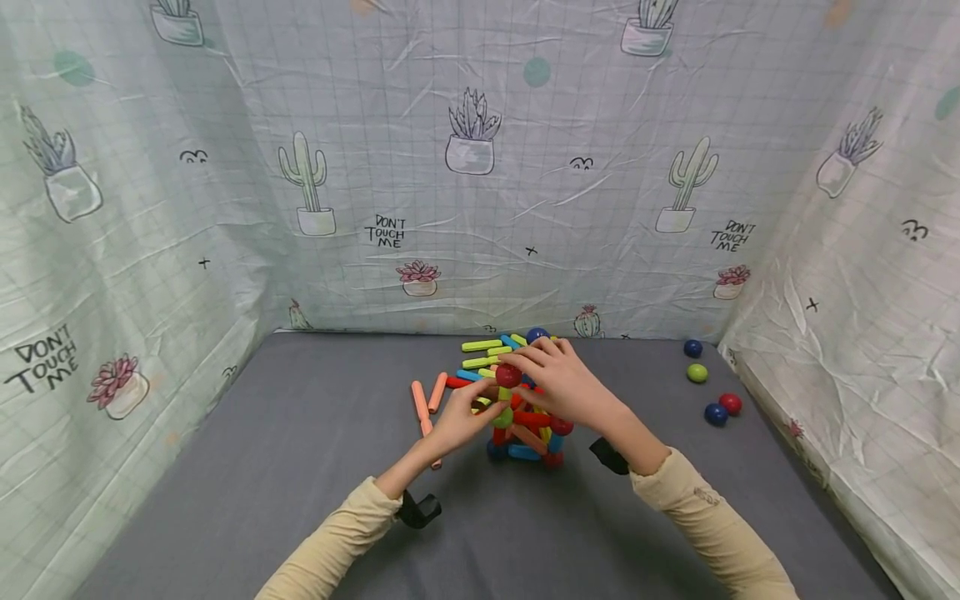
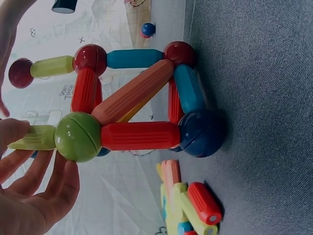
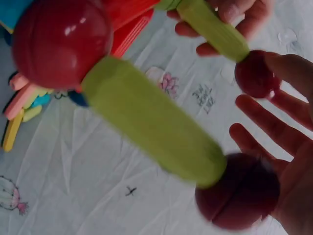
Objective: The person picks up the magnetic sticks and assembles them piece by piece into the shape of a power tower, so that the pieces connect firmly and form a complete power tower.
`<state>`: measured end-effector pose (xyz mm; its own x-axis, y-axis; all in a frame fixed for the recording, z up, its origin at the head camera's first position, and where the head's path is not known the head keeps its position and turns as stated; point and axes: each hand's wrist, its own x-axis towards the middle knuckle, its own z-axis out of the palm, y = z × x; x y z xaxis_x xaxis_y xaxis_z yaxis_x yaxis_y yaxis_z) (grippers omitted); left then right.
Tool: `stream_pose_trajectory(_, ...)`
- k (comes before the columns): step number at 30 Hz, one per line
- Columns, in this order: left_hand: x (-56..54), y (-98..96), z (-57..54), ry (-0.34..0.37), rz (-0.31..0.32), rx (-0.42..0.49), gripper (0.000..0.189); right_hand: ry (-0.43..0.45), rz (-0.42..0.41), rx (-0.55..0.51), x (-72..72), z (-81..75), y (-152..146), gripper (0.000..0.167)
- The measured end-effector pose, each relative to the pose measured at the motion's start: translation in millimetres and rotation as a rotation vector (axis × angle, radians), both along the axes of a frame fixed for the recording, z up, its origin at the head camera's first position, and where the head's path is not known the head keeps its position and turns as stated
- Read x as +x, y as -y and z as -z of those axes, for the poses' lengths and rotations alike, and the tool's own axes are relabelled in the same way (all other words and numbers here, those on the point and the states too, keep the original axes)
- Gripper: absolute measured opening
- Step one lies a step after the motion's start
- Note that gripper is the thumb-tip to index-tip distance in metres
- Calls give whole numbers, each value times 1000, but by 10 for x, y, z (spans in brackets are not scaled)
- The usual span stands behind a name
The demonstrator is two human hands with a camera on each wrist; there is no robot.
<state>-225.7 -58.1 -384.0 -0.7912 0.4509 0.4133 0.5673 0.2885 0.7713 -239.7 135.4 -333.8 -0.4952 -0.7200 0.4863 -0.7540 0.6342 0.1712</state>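
A frame of coloured rods and balls, with a red rod (image 2: 140, 135) along one edge, stands on the grey table. My left hand (image 1: 461, 421) pinches a yellow-green rod (image 2: 41, 137) that rises from a green ball (image 2: 78, 136) at a top corner. On that rod's upper end sits a red ball (image 3: 255, 73), and my right hand (image 1: 566, 383) holds it between thumb and fingers. Another yellow-green rod (image 3: 151, 120) joins a red corner ball (image 3: 62, 43) to a second red ball (image 3: 238, 191) near the right palm. A dark blue ball (image 2: 203, 132) forms a bottom corner.
Loose yellow-green rods (image 1: 482, 345) and others lie behind the frame. Orange rods (image 1: 420, 402) are to its left. Toward the right edge rest blue balls (image 1: 716, 414), a green ball (image 1: 697, 372) and a red ball (image 1: 730, 404). A printed cloth (image 1: 480, 242) hangs around the table.
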Motion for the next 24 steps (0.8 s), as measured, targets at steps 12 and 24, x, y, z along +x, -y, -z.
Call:
stream_pose_trajectory(12,-446,483,464,-52,-45,-80,24,104,103,-208,101,109,-551,41)
stream_pose_trajectory(24,-678,1001,710,-175,-104,-433,24,136,90,-271,130,212,-689,39)
